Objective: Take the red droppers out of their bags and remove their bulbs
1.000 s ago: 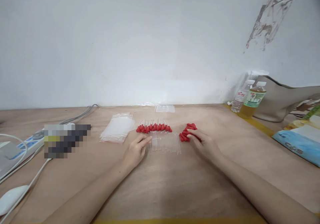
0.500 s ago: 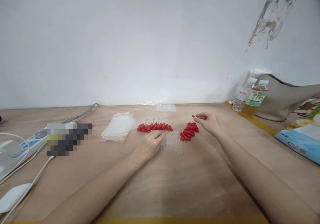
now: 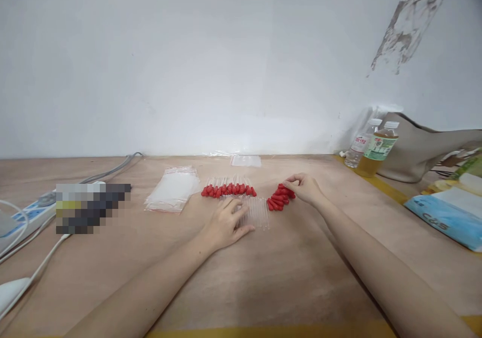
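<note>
Thin clear glass tubes point(image 3: 259, 213) lie side by side in the middle of the table. My left hand point(image 3: 228, 223) rests over their left part, fingers spread and thumb stretched out to the right. Just beyond it is a row of droppers, clear tubes with red rubber bulbs point(image 3: 228, 190) on their near ends. To the right sits a pile of loose red rubber bulbs point(image 3: 278, 199). At the pile's far end, the thumb and forefinger of my right hand point(image 3: 304, 187) pinch one red bulb; the fingertips partly cover it.
Clear zip bags point(image 3: 171, 190) are stacked at left, and another bag point(image 3: 245, 161) lies near the wall. A power strip point(image 3: 33, 215) with cables is far left. Two bottles point(image 3: 377, 149), a grey bag point(image 3: 406, 152) and a blue tissue pack point(image 3: 444, 222) stand on the right.
My right hand has come down and left to the bulb pile with a red bulb in its fingers. My left hand's fingers have spread apart over the tubes. The view has shifted slightly.
</note>
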